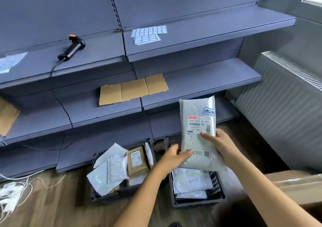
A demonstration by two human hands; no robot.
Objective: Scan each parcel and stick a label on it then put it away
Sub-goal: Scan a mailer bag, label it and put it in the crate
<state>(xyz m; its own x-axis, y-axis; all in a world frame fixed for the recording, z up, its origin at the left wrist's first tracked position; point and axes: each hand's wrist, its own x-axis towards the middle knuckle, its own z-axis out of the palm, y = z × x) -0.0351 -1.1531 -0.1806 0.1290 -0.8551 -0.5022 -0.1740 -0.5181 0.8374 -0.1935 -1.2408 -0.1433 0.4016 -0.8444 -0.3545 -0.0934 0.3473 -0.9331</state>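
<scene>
I hold a grey plastic mailer parcel upright above the right basket. It bears a white shipping label and a blue-edged sticker with handwritten numbers near its top right corner. My right hand grips its right edge, thumb across the front. My left hand holds its lower left edge. A black barcode scanner with an orange tip lies on the upper left shelf. Sheets of blue label stickers lie on the upper shelf, right of the scanner.
Two dark baskets stand on the wooden floor: the left basket holds several parcels, the right basket holds flat mailers. Flat cardboard lies on the middle shelf. A radiator is at right, a cardboard box at lower right, white cables at lower left.
</scene>
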